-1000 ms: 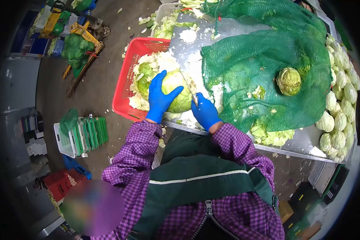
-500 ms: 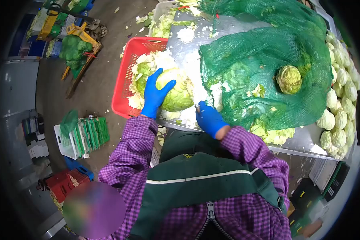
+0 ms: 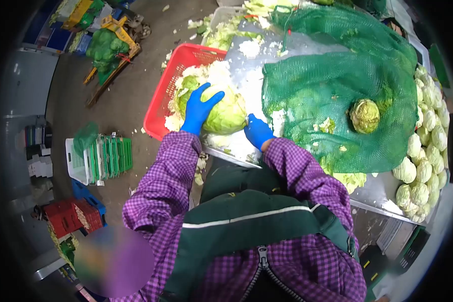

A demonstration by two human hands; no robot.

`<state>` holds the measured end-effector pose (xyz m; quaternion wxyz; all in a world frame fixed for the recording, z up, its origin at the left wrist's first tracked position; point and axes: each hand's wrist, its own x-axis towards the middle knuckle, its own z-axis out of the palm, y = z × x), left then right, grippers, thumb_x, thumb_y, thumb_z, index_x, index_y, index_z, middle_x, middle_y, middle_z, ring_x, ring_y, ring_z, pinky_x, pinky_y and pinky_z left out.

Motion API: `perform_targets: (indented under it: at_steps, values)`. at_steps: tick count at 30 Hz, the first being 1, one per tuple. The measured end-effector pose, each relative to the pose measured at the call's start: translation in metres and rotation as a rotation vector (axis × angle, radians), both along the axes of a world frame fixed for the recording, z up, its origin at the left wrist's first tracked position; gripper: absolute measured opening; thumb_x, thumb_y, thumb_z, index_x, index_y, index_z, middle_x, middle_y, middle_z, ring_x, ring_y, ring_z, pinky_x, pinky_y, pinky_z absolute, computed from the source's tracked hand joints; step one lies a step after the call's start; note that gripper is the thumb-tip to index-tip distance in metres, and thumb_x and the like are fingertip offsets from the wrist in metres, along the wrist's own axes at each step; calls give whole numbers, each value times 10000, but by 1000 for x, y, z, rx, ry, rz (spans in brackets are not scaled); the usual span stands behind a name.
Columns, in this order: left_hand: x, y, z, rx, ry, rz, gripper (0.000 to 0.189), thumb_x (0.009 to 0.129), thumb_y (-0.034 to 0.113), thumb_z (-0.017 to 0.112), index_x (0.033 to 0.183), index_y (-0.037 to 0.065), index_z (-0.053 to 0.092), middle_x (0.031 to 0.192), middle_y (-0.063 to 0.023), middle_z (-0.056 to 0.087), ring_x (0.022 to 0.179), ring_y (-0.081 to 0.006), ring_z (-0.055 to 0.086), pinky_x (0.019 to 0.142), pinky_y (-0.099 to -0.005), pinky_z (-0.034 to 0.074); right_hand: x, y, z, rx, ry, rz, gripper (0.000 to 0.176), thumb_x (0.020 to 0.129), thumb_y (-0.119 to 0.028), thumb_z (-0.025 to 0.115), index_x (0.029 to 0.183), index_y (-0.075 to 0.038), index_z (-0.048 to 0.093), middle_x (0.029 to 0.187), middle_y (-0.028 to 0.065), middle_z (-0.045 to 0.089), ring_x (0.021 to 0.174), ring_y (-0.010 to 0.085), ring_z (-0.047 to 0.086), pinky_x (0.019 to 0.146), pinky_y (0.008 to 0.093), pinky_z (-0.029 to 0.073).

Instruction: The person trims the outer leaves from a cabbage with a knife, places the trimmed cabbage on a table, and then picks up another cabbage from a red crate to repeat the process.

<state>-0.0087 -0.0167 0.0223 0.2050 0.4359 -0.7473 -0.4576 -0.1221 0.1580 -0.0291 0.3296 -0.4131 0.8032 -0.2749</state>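
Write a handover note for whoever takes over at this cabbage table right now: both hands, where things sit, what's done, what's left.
Left hand: spread over the cabbage head, holding it at the left edge of the table, beside the red crate.
Right hand: closed against the head's near side; what it grips is hidden.
Done: cut leaves lie in the crate; pale trimmed heads line the table's right edge.
Left: probably this head, plus the loose head lying on the green net sack.
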Motion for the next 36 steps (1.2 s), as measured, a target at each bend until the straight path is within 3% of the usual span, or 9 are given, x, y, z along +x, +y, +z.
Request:
perform_targets:
  at_steps: [4, 11, 14, 16, 17, 23, 30, 32, 36]
  values:
    - [4, -10, 0, 54, 9, -7, 685, 695, 393, 785, 1221, 20, 554, 1232, -192, 546, 1156, -258, 519, 975, -352, 401, 2, 21, 33, 24, 12, 111, 201, 866, -145, 441, 1009, -13, 489, 861, 252, 634, 830, 436, 615, 736, 509, 478]
    - [21, -14, -8, 196, 156, 24, 661, 729, 367, 772, 1247, 30, 539, 1247, -147, 543, 1138, -213, 517, 977, -323, 394, -15, -42, -55, -57, 209, 39, 235, 880, -202, 484, 1035, -27, 516, 832, 216, 652, 752, 384, 643, 663, 463, 505]
    - [32, -7, -12, 302, 297, 29, 605, 777, 287, 746, 1273, 31, 512, 1249, -124, 542, 1136, -194, 513, 974, -310, 399, -42, -45, -7, 171, -365, 172, 228, 845, -213, 536, 968, -28, 588, 784, 163, 657, 653, 284, 644, 576, 379, 510]
    - [46, -2, -17, 323, 407, 43, 561, 814, 222, 713, 1294, 34, 490, 1243, -109, 542, 1130, -180, 512, 973, -301, 402, -59, -62, -12, 268, -551, 350, 279, 800, -245, 594, 867, 23, 634, 666, 77, 618, 524, 132, 575, 477, 281, 472]
    - [56, 1, -23, 206, 420, 24, 546, 831, 189, 692, 1307, 32, 477, 1243, -109, 541, 1121, -180, 515, 972, -299, 403, -73, -68, 4, 36, -161, 886, 289, 787, -278, 621, 834, 3, 672, 668, 73, 641, 482, 130, 562, 444, 279, 450]
    - [95, 20, -50, 114, 543, -1, 661, 798, 193, 717, 1367, 53, 409, 1363, -111, 442, 1238, -196, 419, 1053, -322, 316, -108, -150, 23, 874, -765, 520, 151, 808, -145, 602, 949, -92, 610, 761, 71, 683, 410, 42, 426, 379, 212, 364]
    - [54, 35, 14, 263, 485, 272, 734, 753, 282, 767, 1343, 18, 419, 1333, -163, 456, 1249, -244, 426, 1033, -335, 350, -63, -180, 33, 733, -325, 586, 114, 789, -143, 616, 759, -39, 651, 728, 70, 676, 418, 80, 451, 377, 251, 353]
    - [38, 27, 14, 16, -107, 426, 760, 712, 313, 791, 1323, 24, 444, 1277, -159, 491, 1215, -263, 453, 1011, -344, 372, -63, -177, 38, 709, -230, 619, 178, 804, -194, 633, 854, -24, 655, 740, 63, 678, 447, 97, 487, 386, 258, 362]
    - [71, 24, -29, 53, 327, 375, 854, 671, 276, 816, 1367, 52, 376, 1289, -184, 450, 1205, -282, 450, 999, -369, 388, -91, -159, 50, 609, -510, 623, 276, 830, -307, 659, 899, -39, 659, 727, 55, 668, 484, 93, 517, 431, 229, 388]
